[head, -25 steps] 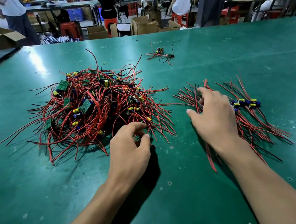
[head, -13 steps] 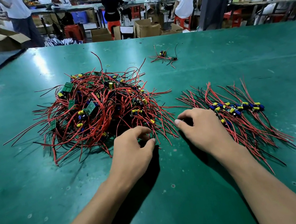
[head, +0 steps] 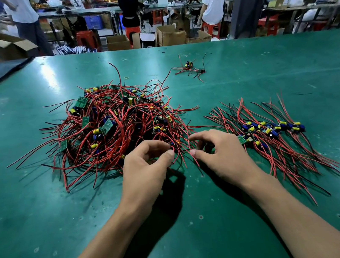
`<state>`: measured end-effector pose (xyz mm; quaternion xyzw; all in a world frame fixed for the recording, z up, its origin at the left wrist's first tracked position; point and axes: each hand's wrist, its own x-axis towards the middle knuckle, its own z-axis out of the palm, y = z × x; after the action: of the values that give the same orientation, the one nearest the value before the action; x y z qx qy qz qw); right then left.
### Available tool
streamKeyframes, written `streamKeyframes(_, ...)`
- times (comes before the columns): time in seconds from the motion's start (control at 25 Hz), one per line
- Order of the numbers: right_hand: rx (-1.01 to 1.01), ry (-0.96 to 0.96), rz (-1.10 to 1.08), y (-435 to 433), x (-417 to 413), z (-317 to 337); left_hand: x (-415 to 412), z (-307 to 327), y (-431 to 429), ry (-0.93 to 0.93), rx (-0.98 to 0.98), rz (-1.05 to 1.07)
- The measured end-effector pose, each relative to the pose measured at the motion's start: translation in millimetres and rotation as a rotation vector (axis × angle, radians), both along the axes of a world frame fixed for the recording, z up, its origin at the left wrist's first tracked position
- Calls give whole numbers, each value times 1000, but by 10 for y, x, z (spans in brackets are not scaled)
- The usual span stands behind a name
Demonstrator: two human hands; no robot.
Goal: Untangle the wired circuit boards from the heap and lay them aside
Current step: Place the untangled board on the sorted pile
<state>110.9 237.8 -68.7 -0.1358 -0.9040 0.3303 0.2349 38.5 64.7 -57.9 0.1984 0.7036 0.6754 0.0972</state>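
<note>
While both forearms are reaching in from the near edge, bare green counter is lying open beneath and behind the hands, and more is stretching wide past each hand's outer side. The left hand is hovering knuckles-up at the near rim of the heap, fingers curled, with thumb and forefinger pinching red wires that are trailing out of the tangle. Just beside it, the right hand is arching its fingers over more loose wire ends, with its thumb tip pointing toward the left thumb. Whether it is gripping any strand I cannot tell.

One heap is spreading ahead of the left hand, with at least four green boards showing among the wires. One laid-aside row of boards is lying just outside the right hand, its wires fanning toward the near edge and its boards packed too close to count. One stray cluster is lying well ahead of the right hand, apart from both piles. Beyond the counter's far edge, cardboard boxes are standing and people are gathering at other benches.
</note>
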Motion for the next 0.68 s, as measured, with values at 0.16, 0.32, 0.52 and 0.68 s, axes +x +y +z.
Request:
streamKeyframes(0.16, 34, -22, 37, -36, -4, -1, 112, -2, 41, -96, 39, -252)
streamKeyframes(0.32, 29, -66, 98, -45, 3, 26, 173, -48, 64, -65, -79, -438)
streamKeyframes(0.52, -17, -87, 145, -68, 18, 54, 192, -75, 86, 6, -64, -465)
streamKeyframes(0.68, -104, 22, 131, -66, 31, 95, 104, -100, 80, 103, -52, -187)
